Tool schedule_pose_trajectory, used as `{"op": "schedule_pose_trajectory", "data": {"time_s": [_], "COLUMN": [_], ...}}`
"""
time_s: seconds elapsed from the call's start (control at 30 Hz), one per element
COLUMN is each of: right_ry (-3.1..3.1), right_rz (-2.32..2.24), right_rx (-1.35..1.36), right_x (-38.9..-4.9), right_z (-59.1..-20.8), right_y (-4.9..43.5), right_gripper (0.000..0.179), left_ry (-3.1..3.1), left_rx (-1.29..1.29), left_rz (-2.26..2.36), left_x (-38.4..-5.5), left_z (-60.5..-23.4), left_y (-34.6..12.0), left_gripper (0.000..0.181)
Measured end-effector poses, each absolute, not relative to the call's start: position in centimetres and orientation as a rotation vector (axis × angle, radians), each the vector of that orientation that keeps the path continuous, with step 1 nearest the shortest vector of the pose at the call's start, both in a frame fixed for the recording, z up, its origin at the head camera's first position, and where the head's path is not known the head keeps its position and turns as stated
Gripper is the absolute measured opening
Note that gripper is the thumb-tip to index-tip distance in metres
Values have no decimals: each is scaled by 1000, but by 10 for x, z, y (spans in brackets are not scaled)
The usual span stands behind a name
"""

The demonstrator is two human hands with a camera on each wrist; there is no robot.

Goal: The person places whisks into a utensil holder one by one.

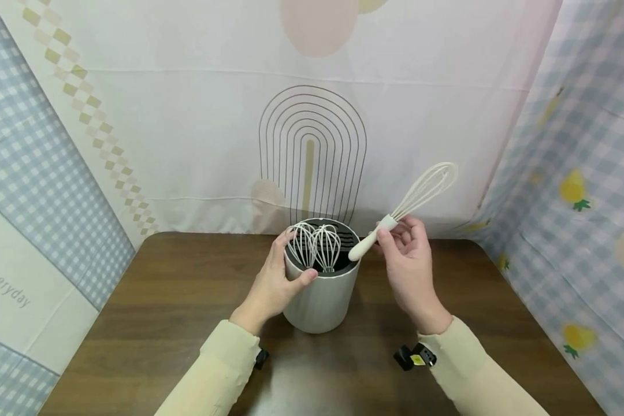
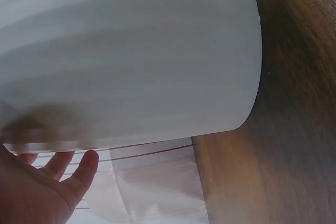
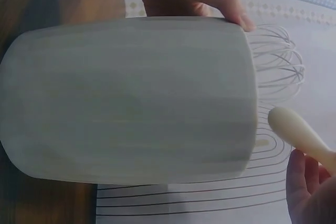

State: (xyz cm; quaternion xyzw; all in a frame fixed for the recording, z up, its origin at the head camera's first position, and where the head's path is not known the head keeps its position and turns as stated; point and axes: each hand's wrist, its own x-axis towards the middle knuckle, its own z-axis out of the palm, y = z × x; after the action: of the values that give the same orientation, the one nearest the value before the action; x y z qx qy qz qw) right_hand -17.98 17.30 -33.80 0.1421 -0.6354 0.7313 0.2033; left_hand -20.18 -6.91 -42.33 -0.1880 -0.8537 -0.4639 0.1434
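A white round utensil holder (image 1: 317, 306) with a dark slotted insert (image 1: 345, 238) stands upright on the table. Two whisks (image 1: 326, 245) stand in it, wire loops up, their handles hidden inside. My left hand (image 1: 274, 283) grips the holder's left side at the top, thumb over the front rim and fingers round the far side. Between thumb and fingers, my right hand (image 1: 408, 263) pinches a third whisk (image 1: 369, 242) near the top of its pale handle. This whisk is tilted, loops up to the right, handle end close to the holder's right rim.
Beneath the holder is a dark brown wooden table (image 1: 187, 289). A patterned white cloth (image 1: 197, 133) hangs behind its back edge, and blue checked cloths (image 1: 603, 260) hang at both sides.
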Motion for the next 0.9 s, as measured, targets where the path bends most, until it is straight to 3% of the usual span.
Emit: {"op": "schedule_pose_trajectory", "data": {"time_s": [0.63,0.9], "right_ry": [-2045,-2121], "right_rz": [1821,1789], "right_rx": [400,404], "right_x": [-190,-174], "right_z": [-357,-340], "right_y": [172,166], "right_gripper": [40,42], "left_ry": [-2486,-2509], "left_rx": [-549,-530], "left_rz": [-1347,-1346], "left_x": [-198,-196], "left_z": [-424,-426], "left_y": [-63,-64], "left_gripper": [85,86]}}
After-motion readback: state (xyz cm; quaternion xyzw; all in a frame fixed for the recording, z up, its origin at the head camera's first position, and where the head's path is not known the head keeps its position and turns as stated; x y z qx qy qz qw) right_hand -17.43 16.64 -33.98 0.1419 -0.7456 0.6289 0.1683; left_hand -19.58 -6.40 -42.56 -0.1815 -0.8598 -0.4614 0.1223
